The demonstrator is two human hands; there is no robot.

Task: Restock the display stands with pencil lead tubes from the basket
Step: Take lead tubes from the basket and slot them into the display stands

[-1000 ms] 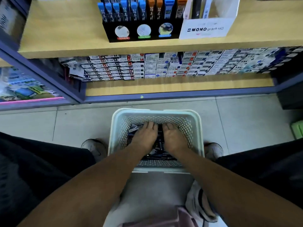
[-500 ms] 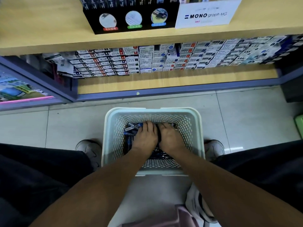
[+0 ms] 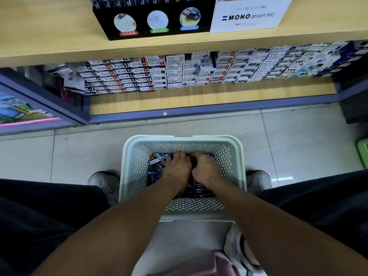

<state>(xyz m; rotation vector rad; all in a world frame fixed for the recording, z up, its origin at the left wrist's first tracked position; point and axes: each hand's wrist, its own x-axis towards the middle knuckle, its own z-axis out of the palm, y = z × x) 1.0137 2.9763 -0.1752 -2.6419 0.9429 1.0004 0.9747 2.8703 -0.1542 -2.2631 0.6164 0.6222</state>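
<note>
A white perforated basket (image 3: 131, 166) stands on the floor between my feet, with a pile of dark and blue pencil lead tubes (image 3: 157, 162) in its bottom. Both hands are down inside it, side by side and touching. My left hand (image 3: 177, 169) curls its fingers into the pile and grips tubes. My right hand (image 3: 206, 168) does the same just beside it. The fingertips are hidden among the tubes. A black display stand (image 3: 151, 22) and a white MONO graph stand (image 3: 247, 16) sit on the upper wooden shelf (image 3: 49, 36); their tops are cut off.
The lower shelf (image 3: 199, 96) holds rows of small refill boxes (image 3: 179, 72) at its back. Grey shoes (image 3: 105, 182) flank the basket on the tiled floor. A green object (image 3: 363, 154) sits at the right edge. Pink cloth (image 3: 215, 263) lies near my legs.
My hands have drawn closer together in the basket and their fingers have curled into the tubes. The view has tipped down, so the shelves sit higher in frame.
</note>
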